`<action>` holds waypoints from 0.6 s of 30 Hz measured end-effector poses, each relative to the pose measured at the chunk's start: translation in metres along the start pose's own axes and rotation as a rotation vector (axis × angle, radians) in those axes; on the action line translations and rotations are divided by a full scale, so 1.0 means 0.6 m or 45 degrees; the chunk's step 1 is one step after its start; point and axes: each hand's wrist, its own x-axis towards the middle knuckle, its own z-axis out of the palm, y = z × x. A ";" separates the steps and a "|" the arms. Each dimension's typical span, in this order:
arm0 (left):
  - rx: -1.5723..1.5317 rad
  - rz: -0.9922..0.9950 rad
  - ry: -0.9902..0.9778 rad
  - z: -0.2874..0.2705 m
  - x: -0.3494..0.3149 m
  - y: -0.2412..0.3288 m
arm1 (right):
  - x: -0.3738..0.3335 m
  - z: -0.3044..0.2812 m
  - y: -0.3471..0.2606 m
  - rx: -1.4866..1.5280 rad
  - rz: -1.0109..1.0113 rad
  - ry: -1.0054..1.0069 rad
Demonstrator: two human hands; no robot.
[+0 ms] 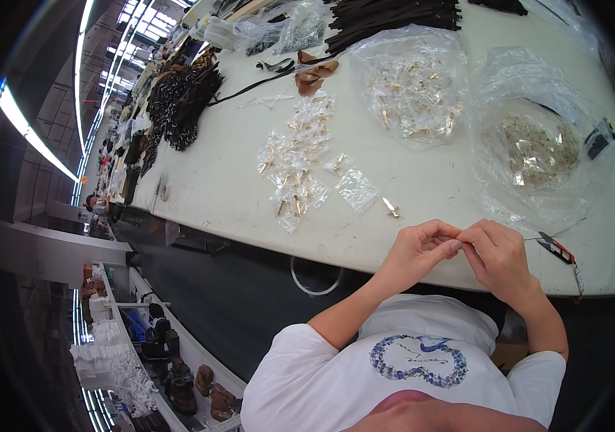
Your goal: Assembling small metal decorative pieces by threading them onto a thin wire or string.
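Both hands meet over the table's near edge, fingertips pinched together. My left hand [424, 250] and my right hand [498, 259] close on something too small to make out between the fingers. A thin dark line sticks out to the right of my right hand, toward red-and-black thread snips [558, 249] lying on the table. Just beyond my left hand lies a small gold metal piece [391, 207]. Behind it are a flat clear plastic sachet [356, 190] and a scattered heap of small clear sachets [300, 162] with gold metal pieces among them.
The white table [221, 194] carries a large clear bag of gold pieces [412, 90] and another clear bag of tiny parts [537, 147]. Dark strips [394, 23] lie at the back, dark straps [181, 101] at left. A brown scrap [314, 73] sits between. Shelves [185, 353] stand lower left.
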 end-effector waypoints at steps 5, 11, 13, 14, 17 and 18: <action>-0.022 -0.061 0.095 0.014 -0.002 -0.012 | -0.016 -0.001 0.002 -0.010 0.062 0.023; -0.114 -0.018 0.092 0.000 0.005 -0.011 | -0.010 0.016 0.020 0.120 0.104 0.086; -0.112 -0.037 0.094 -0.006 0.004 0.001 | -0.005 0.023 0.022 0.201 0.183 0.088; -0.133 -0.063 0.063 -0.007 0.005 0.003 | -0.004 0.023 0.025 0.304 0.208 0.110; -0.078 -0.062 0.037 -0.010 -0.001 0.003 | -0.005 0.019 0.020 0.396 0.266 0.113; -0.090 -0.075 0.046 -0.012 0.000 0.006 | -0.005 0.019 0.020 0.462 0.308 0.117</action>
